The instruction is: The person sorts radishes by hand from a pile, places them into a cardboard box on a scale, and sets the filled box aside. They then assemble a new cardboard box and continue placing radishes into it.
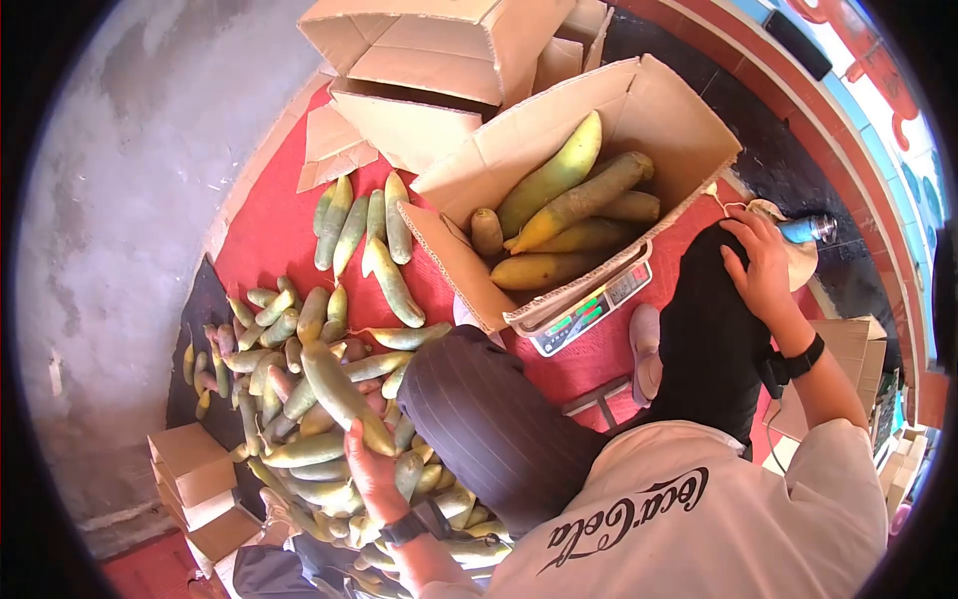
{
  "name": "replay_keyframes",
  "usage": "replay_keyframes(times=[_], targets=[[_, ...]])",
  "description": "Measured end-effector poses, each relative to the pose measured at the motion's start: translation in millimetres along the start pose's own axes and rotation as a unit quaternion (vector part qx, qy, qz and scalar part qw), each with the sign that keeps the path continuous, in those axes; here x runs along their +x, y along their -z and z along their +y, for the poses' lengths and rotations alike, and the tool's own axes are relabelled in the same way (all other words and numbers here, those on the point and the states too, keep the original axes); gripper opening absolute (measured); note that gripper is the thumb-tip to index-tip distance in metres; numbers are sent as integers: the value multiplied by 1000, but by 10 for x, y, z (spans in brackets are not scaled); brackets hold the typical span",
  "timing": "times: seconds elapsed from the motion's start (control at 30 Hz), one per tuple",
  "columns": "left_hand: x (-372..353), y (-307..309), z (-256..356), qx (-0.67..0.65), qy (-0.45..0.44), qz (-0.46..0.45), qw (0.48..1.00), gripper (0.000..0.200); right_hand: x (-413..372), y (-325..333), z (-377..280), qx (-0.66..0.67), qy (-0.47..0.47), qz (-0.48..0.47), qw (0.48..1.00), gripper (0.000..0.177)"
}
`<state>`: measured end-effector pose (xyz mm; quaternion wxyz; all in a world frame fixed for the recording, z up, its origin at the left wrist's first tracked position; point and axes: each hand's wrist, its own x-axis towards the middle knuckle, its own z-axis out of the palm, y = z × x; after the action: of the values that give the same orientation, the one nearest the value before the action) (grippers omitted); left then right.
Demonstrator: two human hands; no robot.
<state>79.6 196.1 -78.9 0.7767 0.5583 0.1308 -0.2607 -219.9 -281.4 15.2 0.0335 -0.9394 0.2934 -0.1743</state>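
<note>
My left hand (371, 475) is wrapped around the lower end of a long green radish (342, 394), which tilts up over a big pile of radishes (319, 449) left of my knee. Out on my right knee lies my right hand (760, 265), its fingers spread and holding nothing. Ahead of me an open cardboard box (689, 130) stands on a digital scale (589, 309) with a lit display. Several large green radishes (589, 200) lie inside that box.
More cardboard boxes (419, 50) stand behind the one on the scale. Several loose radishes (369, 235) lie on the red mat (264, 230). A small carton (195, 469) is at the lower left, and a blue-labelled bottle (801, 230) sits beyond my right knee.
</note>
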Motion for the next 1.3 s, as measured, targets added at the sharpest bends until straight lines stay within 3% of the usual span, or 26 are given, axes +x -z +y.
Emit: replay_keyframes(times=[0.13,0.2,0.27,0.4,0.47,0.5,0.57,0.67,0.8,0.87,1.0,1.07,1.3], targets=[[-359,-843,688,172,-129,-156,964,55,-8,10,-52,10,8,25,1000,29],[-541,-1350,905,255,-158,-151,942,60,-33,9,-78,26,10,41,999,28],[-594,-1777,1014,312,-134,-208,917,65,-64,-21,-70,44,3,59,997,26],[-447,-2596,789,372,-122,-302,869,52,-119,-79,-28,63,6,93,994,25],[-210,-2793,560,482,-290,-321,762,51,-148,-79,-29,81,11,106,991,24],[-189,-2820,485,483,-294,-321,760,51,-166,-70,-39,82,11,110,991,24],[-236,-2897,402,572,-406,-274,658,47,-187,-40,-28,97,16,126,987,23],[-421,-2815,456,577,-399,-305,644,37,-245,-47,29,98,21,150,984,22],[-456,-2488,433,569,-429,-260,652,30,-277,-59,97,103,25,161,981,22],[-491,-2342,408,591,-507,-200,595,27,-275,-77,118,102,24,165,981,21],[-644,-2192,368,594,-516,-147,599,26,-276,-134,183,101,32,167,980,21],[-619,-2107,367,575,-495,-149,634,27,-283,-142,194,98,35,176,979,20],[-649,-1920,407,613,-502,-87,604,28,-340,-135,233,93,25,185,978,19]])
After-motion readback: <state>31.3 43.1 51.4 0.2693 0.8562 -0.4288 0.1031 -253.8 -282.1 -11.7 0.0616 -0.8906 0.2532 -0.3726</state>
